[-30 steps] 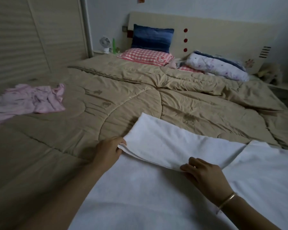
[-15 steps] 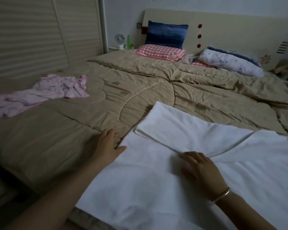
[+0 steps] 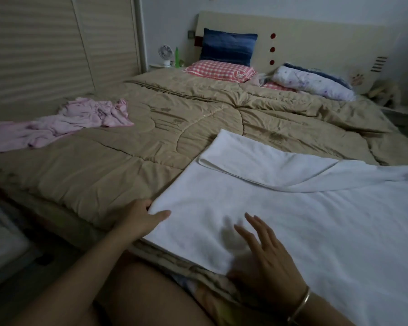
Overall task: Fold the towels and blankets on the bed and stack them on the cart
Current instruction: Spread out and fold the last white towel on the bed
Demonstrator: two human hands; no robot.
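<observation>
Bedroom, tan-quilted bed (image 3: pixel 198 128): pink towel (image 3: pixel 64 123) lies crumpled at left. My left grip (image 3: pixel 139 220) pinches the left edge of the white towel (image 3: pixel 304 220) at the near side; my right grip (image 3: pixel 269 267), fingers straight and empty, should sweep wrinkles rightward before folding.

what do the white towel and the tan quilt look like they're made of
White towel: likely terry cotton, matte, with a fuzzy surface. Tan quilt: smooth, faintly shiny woven fabric, probably padded, judging by its stitched seams and puffy creases.
</observation>
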